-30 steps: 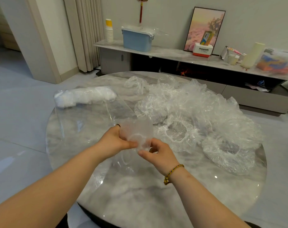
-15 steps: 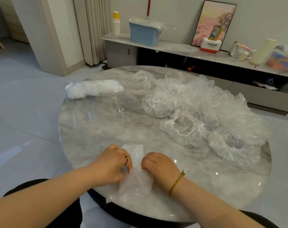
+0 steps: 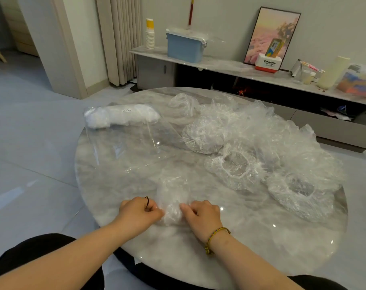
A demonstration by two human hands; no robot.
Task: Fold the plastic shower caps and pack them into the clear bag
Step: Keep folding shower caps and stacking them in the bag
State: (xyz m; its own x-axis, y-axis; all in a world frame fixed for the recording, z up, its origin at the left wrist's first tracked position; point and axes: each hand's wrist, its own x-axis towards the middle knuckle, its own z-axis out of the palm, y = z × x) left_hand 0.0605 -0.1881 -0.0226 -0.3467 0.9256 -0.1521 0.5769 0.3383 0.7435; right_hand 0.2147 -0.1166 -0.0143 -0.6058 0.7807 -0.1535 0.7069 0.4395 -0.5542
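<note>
Head view: what has changed?
— The thin, crinkly clear plastic shower cap (image 3: pixel 173 206), held up in the air a second ago, now lies on the round marble desk (image 3: pixel 261 237); left hand (image 3: pixel 139 212) and right hand (image 3: pixel 200 216) pinch its near end, close together. Folding is under way, I judge.
— Packed yet?
— No. The glossy clear bag (image 3: pixel 125 143) lies flat beyond, a white bundle (image 3: pixel 121 115) inside; loose puffy caps (image 3: pixel 261 143) heap right.

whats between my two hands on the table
In the head view, one scrunched shower cap lies between the left hand and right hand; both pinch its ends.
</note>
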